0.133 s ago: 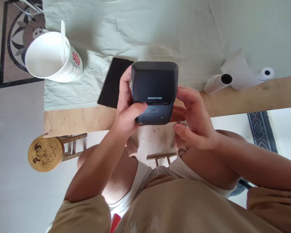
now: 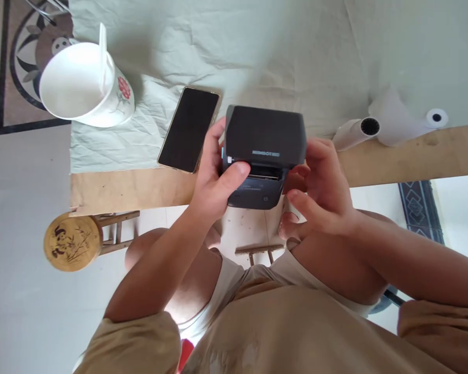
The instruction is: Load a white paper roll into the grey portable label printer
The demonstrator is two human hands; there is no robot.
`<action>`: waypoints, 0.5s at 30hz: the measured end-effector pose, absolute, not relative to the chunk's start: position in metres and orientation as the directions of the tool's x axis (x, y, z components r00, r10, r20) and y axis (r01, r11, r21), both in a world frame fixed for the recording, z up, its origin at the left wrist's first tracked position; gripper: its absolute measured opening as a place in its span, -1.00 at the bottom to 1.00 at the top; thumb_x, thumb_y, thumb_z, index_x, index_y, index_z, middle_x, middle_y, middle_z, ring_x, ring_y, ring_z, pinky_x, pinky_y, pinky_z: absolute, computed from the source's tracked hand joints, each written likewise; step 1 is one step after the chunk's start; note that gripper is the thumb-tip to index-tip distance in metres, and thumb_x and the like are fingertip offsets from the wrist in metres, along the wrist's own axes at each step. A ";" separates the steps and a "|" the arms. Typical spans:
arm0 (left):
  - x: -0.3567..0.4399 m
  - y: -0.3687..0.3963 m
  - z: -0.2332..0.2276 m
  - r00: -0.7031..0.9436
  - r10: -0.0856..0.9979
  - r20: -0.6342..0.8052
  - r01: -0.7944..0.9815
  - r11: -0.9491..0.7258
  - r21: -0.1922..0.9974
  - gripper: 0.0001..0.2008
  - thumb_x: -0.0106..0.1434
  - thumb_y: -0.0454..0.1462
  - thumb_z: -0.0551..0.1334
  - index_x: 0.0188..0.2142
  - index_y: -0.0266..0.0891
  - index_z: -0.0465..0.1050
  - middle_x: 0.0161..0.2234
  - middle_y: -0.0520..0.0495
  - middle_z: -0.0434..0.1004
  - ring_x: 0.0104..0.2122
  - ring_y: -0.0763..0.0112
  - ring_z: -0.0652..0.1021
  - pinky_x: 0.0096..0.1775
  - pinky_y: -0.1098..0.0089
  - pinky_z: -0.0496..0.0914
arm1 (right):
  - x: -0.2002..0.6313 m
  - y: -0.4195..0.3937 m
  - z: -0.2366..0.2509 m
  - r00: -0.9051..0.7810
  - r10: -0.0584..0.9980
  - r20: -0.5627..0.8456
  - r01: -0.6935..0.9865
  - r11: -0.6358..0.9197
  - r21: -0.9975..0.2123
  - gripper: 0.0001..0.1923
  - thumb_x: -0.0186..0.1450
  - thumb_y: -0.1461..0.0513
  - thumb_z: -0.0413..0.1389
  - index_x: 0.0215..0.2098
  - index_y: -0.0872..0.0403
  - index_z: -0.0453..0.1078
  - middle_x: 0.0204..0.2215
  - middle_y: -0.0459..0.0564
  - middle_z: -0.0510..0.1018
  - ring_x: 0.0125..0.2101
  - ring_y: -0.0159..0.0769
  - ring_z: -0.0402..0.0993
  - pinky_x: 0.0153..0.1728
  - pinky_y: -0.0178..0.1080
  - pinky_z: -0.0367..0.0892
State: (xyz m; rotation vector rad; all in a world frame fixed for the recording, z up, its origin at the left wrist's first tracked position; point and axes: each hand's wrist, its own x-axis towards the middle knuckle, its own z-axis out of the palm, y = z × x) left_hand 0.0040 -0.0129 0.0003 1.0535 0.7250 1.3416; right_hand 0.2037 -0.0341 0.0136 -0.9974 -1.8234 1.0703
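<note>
A dark grey label printer (image 2: 264, 150) is held over the table's front edge. My left hand (image 2: 214, 179) grips its left side, thumb lying across the slot between lid and body. My right hand (image 2: 320, 187) cups the printer's right side, fingers partly hidden behind it. The lid looks slightly lifted, showing a narrow gap. A black phone (image 2: 189, 129) lies face up on the cloth just left of the printer.
A white floral cup (image 2: 83, 85) with a white stick in it stands at the left on the pale cloth (image 2: 296, 47). Two white paper rolls (image 2: 356, 132) (image 2: 434, 118) lie at the right. The wooden table edge (image 2: 120, 189) runs across. A round stool (image 2: 73, 241) stands below.
The printer and both hands have shifted a little to the right and down. A gap now shows under the lid, and my left thumb lies on it.
</note>
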 end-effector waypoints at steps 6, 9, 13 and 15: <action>0.012 -0.013 0.021 0.178 0.973 -0.144 -0.404 0.206 0.891 -0.55 0.22 0.11 0.15 -0.10 -0.14 0.40 -0.03 -0.08 0.54 0.16 0.14 0.45 0.04 0.23 0.47 | 0.205 -0.027 0.019 -0.365 0.798 0.479 0.392 0.599 -0.698 -0.45 0.24 0.15 0.06 0.19 -0.27 0.14 -0.05 0.01 0.31 -0.04 -0.18 0.34 -0.04 -0.03 0.46; 0.012 -0.011 0.026 0.194 0.970 -0.145 -0.385 0.211 0.898 -0.56 0.16 0.10 0.24 -0.12 -0.12 0.38 -0.06 -0.06 0.56 0.15 0.15 0.46 0.01 0.26 0.48 | 0.205 -0.022 0.028 -0.405 0.729 0.552 0.431 0.684 -0.588 -0.36 0.23 0.17 0.08 0.26 -0.31 0.10 -0.02 -0.05 0.35 0.01 -0.19 0.33 0.07 -0.03 0.39; 0.010 -0.010 0.025 0.235 0.956 -0.177 -0.354 0.254 0.900 -0.56 0.16 0.10 0.25 -0.10 -0.11 0.41 -0.10 -0.04 0.57 0.11 0.11 0.50 -0.07 0.28 0.51 | 0.204 -0.016 0.041 -0.306 0.813 0.496 0.357 0.580 -0.732 -0.33 0.27 0.18 0.02 0.31 -0.34 0.02 0.17 -0.17 0.29 0.09 -0.22 0.32 0.07 -0.10 0.38; 0.009 -0.009 0.020 0.208 0.951 -0.227 -0.389 0.293 0.873 -0.59 0.22 0.09 0.17 -0.13 -0.14 0.44 -0.13 -0.04 0.58 0.11 0.12 0.50 -0.05 0.26 0.50 | 0.201 -0.016 0.046 -0.249 0.871 0.424 0.350 0.489 -0.799 -0.40 0.26 0.19 0.02 0.26 -0.30 0.14 0.21 -0.19 0.26 0.12 -0.20 0.31 0.01 -0.11 0.39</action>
